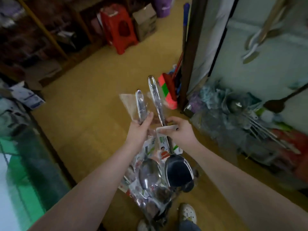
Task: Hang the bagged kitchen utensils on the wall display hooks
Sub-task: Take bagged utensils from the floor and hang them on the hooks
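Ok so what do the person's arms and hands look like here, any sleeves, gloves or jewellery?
Both arms are bare from the bottom edge of the picture to the fingers, with no sleeves in view. The left hand and the right hand wear no gloves, and no watch, bracelet or ring shows on either wrist or on the visible fingers. The picture is somewhat blurred, so very small items could be missed.
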